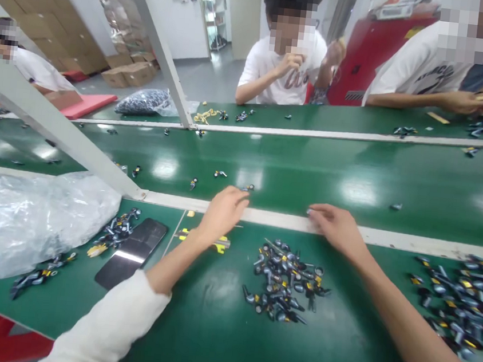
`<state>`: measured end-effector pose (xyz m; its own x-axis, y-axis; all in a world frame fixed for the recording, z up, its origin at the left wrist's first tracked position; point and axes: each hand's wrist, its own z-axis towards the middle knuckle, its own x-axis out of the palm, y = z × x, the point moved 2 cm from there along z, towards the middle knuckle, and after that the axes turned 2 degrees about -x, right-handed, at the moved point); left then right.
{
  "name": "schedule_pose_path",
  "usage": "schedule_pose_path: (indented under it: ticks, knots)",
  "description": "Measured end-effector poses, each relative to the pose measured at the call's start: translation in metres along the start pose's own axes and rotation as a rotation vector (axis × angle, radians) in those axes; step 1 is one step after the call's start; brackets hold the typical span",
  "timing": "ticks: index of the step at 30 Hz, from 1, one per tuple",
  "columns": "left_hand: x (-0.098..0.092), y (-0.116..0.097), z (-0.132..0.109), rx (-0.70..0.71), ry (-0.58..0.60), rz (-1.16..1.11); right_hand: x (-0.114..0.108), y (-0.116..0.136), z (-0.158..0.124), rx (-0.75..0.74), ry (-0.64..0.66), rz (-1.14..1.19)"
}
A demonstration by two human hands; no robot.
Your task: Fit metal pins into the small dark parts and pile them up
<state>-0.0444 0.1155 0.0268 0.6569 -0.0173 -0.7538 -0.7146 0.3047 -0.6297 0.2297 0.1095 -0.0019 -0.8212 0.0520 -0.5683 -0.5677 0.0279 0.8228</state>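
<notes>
My left hand (pixel 224 212) reaches over the white rail (pixel 276 219), its fingers bent together. A small black-and-silver part (pixel 248 187) lies right by these fingertips; whether they grip anything is hidden. My right hand (pixel 335 226) is above the same rail farther right, thumb and fingers pinched around a tiny pale bit that I cannot make out. Between my forearms, a heap of small black-and-silver parts with yellow bits (pixel 285 280) lies on the green table (pixel 207 339). Partly behind my left wrist is a yellow-and-grey tool (pixel 220 244).
A larger heap of similar parts (pixel 468 300) sits at the right. Leftward are a dark phone (pixel 132 253), a clear plastic bag (pixel 43 218) and a slanted white post (pixel 66 122). Scattered parts lie on the green belt (pixel 312 165). Co-workers (pixel 279 64) sit across it.
</notes>
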Motion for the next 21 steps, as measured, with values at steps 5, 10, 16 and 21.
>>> schedule_pose_path:
  ticks: [5, 10, 16, 21]
  knots:
    - [0.016, 0.022, 0.072, -0.063, 0.099, -0.002, 0.001, -0.003, 0.043, -0.047, -0.157, -0.077]
    - [0.017, 0.004, 0.054, -0.091, 0.187, -0.224, -0.011, 0.007, -0.015, -0.009, -0.068, 0.024]
    - [0.028, -0.050, -0.050, -0.146, 0.124, -0.591, 0.033, 0.040, -0.107, 0.260, 0.409, 0.825]
    - [0.043, -0.057, -0.084, -0.252, -0.080, -0.977, 0.058, 0.055, -0.117, 0.279, 0.337, 1.077]
